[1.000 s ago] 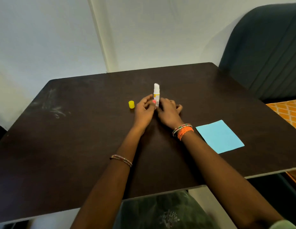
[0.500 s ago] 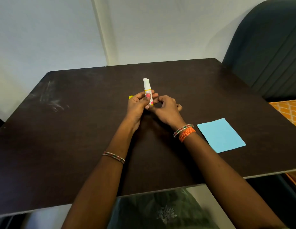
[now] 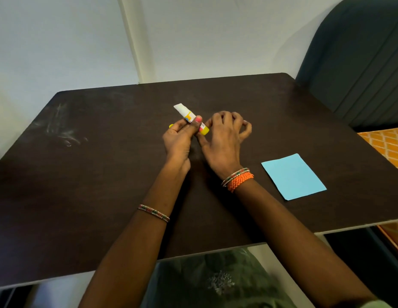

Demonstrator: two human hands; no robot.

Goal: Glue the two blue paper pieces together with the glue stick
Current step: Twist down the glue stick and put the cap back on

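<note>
Our left hand [image 3: 179,138] pinches the uncapped glue stick [image 3: 190,117], tilted, above mid-counter [image 3: 82,185]. Our right hand [image 3: 224,138] sits just beside it, fingers loosely curled, holding nothing. Blue paper [image 3: 293,176] lies flat near right.

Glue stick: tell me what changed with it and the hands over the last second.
The glue stick went from upright on the table to tilted, its white end up and to the left, gripped by the left hand. The right hand let go of it and now sits beside its yellow base, fingers curled. The yellow cap is now mostly hidden behind the left hand. The blue paper stayed put.
</note>
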